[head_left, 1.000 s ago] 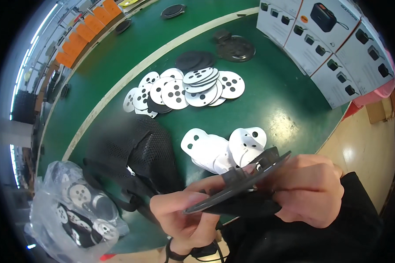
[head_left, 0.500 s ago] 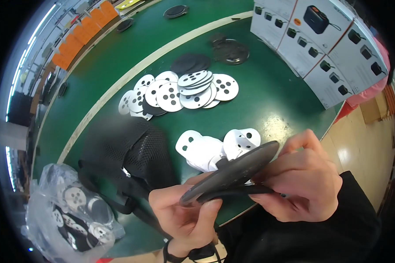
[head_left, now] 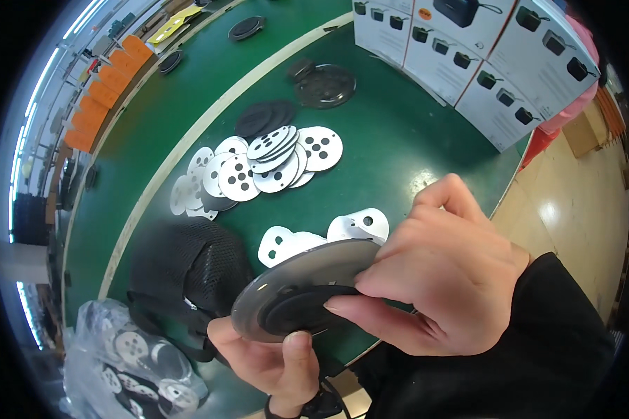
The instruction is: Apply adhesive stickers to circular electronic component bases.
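A smoky, see-through round cover [head_left: 253, 307] is tilted in front of me, its lower edge gripped between the thumb and fingers of my left hand [head_left: 269, 363]. Against its near face lies a smaller black disc [head_left: 300, 309]. My right hand [head_left: 440, 279] is closed at the upper right edge, thumb and forefinger pinching the rim of that black disc. Just behind the cover lie curled white backing pieces [head_left: 286, 246] with holes, partly hidden by it. Beyond them several white round stickers with black dots [head_left: 239, 177] lie in an overlapping pile.
Plain black discs [head_left: 264, 119] and another smoky cover [head_left: 326, 86] lie farther back on the green table [head_left: 384, 153]. On the left stand a black mesh bag [head_left: 196, 262] and a clear plastic bag [head_left: 129, 349] of discs. Printed cartons [head_left: 461, 66] rise at back right.
The cover has turned from nearly edge-on to show its near face, with the black disc on it. My right hand has shifted slightly left and pinches the disc's edge. My view has shifted.
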### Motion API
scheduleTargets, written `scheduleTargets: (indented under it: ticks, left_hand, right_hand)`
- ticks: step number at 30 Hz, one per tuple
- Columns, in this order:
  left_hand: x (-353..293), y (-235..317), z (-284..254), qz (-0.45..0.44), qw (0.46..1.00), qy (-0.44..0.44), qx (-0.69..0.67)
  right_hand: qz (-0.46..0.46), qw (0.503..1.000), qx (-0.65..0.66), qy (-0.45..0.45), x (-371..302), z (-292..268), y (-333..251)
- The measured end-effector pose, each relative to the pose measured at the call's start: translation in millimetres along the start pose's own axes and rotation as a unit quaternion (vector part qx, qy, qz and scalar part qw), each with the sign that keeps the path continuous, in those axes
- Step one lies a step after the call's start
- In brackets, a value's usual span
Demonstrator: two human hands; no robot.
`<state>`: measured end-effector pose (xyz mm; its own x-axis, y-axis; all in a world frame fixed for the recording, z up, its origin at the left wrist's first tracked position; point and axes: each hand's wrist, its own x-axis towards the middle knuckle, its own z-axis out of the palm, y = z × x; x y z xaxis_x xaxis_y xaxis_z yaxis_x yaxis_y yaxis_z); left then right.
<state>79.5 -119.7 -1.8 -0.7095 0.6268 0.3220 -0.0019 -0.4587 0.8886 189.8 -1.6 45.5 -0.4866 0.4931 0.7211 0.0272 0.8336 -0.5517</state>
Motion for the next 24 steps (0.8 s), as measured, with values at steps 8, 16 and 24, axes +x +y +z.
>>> scheduleTargets:
  ticks: [8,16,24]
  left_hand:
    - [1,-5,-4,-0.004,0.997,-0.036,0.061]
    - [4,-4,-1,0.000,0.998,-0.041,0.046]
    - [4,-9,-11,0.008,0.997,-0.033,0.070]
  right_hand:
    - [-0.051,0.999,-0.016,0.006,-3,3,12]
    - [-0.053,0.998,-0.027,-0.002,1,4,14]
    - [0.046,0.989,-0.116,-0.078,19,-11,13]
